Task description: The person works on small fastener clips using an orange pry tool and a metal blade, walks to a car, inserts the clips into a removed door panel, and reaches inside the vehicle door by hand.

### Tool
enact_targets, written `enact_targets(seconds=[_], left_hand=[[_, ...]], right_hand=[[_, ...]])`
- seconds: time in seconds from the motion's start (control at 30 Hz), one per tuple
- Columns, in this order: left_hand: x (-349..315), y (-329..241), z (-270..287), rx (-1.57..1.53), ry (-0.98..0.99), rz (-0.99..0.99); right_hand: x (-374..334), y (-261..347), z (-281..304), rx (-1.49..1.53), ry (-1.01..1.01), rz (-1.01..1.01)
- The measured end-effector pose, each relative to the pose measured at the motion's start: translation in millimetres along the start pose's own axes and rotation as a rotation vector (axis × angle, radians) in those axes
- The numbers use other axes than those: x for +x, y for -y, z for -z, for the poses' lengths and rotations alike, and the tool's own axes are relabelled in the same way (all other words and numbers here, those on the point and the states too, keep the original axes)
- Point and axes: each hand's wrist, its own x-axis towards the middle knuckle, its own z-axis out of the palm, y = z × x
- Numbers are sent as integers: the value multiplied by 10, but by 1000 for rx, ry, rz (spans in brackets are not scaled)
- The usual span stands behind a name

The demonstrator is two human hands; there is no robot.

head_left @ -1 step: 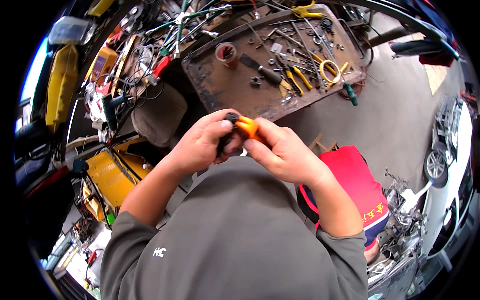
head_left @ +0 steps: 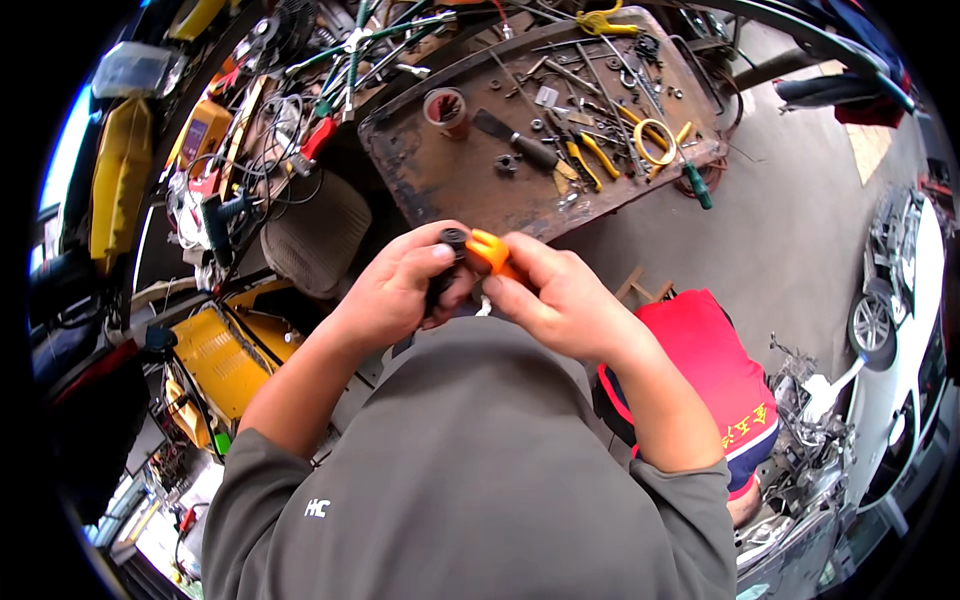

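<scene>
just before the chest, one black piece (head_left: pixel 453 240) is gripped in the left hand (head_left: pixel 405 275), its fingers curled closed, thumb on top. one orange piece (head_left: pixel 490 252) is pinched between thumb and forefinger of the right hand (head_left: pixel 560 300), and is held against the black piece; whether they are joined cannot be told. since the earlier frame both grips have been kept; held pieces and table (head_left: pixel 415 180) alike are seen slightly farther left. on the table are counted one cup (head_left: pixel 455 128), one yellow ring (head_left: pixel 637 140), one dark-handled scraper (head_left: pixel 535 152) and one green-handled tool (head_left: pixel 697 186). one red-shirted co-worker (head_left: pixel 695 360) is seen at the right.
</scene>
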Motion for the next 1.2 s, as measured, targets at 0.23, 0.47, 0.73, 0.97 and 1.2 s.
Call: enact_targets(seconds=[0.23,0.47,0.73,0.97,1.2], left_hand=[[339,281,-76,-148,-112,37],[426,415,-316,-161,-145,85],[117,335,-170,34,48,170],[-283,236,258,397,342,108],[-924,222,1305,242,237,143]], right_hand=[[674,-1268,393,-60,-406,-136],[1044,-1509,431,-156,-512,74],[20,-539,224,166,-104,390],[-171,-102,-557,48,-151,319],[430,169,-1641,-23,-250,315]])
